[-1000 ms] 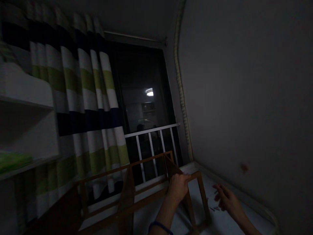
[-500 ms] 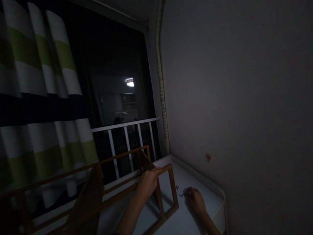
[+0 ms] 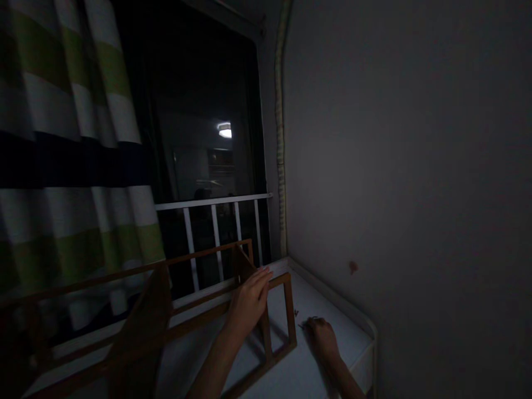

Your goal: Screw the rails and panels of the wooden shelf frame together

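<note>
A brown wooden shelf frame (image 3: 290, 310) lies on its side across the white surface (image 3: 324, 305), its cross boards standing up. My left hand (image 3: 249, 299) is closed over the frame's upper rail, near the right end. My right hand (image 3: 323, 335) is down on the white surface to the right of the frame, its fingers curled in and closed. Small dark pieces that look like screws (image 3: 296, 313) lie just left of its fingertips. What the right fingers pinch is hidden in the dim light.
A raised rim (image 3: 332, 293) runs along the white surface by the grey wall (image 3: 399, 166). White railings (image 3: 214, 200) stand behind the frame before a dark window (image 3: 199, 105). A striped curtain (image 3: 75, 166) hangs at left. A wrapped pipe (image 3: 280, 138) climbs the corner.
My right hand has moved slightly left, toward the small dark pieces, and its fingers curl down more. My left hand keeps its place on the frame. The view has shifted a little.
</note>
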Motion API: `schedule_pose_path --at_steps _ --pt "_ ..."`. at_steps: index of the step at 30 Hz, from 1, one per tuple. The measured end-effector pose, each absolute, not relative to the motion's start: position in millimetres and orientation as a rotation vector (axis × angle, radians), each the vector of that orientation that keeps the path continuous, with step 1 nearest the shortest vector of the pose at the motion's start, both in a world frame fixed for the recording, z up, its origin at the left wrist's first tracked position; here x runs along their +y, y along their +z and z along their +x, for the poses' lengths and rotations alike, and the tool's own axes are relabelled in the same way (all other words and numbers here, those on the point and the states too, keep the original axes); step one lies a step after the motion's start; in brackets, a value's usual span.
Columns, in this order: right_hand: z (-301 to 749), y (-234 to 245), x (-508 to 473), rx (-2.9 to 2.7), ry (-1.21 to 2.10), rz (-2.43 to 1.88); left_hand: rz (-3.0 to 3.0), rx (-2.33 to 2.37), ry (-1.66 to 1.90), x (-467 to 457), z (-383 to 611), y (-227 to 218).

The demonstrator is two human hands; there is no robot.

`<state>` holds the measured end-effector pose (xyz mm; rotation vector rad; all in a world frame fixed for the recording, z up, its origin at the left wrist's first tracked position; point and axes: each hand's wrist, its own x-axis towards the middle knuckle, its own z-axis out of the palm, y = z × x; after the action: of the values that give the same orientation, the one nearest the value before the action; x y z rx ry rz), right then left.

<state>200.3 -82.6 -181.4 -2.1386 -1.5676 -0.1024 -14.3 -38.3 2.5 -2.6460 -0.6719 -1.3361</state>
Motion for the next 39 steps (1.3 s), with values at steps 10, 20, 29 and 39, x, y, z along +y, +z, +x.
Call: schedule_pose_path --at_steps 10,20,29,39 --pt "196.5 -183.1 -88.7 -1.590 -0.171 -2.266 -2.499 -0.191 -1.259 -93.5 -39.4 -98.0" --pt "194.1 -183.7 -94.1 -1.656 -0.215 -2.311 -2.715 -1.280 -1.017 -79.9 -47.3 -162.5" --pt "199.1 -192.7 -92.3 -1.673 -0.247 -2.312 -2.682 -1.483 -0.908 -81.3 -36.3 -195.8" --pt "199.3 -192.3 -90.6 -1.650 -0.282 -2.247 -2.644 -1.585 -0.834 -69.4 -16.7 -185.3"
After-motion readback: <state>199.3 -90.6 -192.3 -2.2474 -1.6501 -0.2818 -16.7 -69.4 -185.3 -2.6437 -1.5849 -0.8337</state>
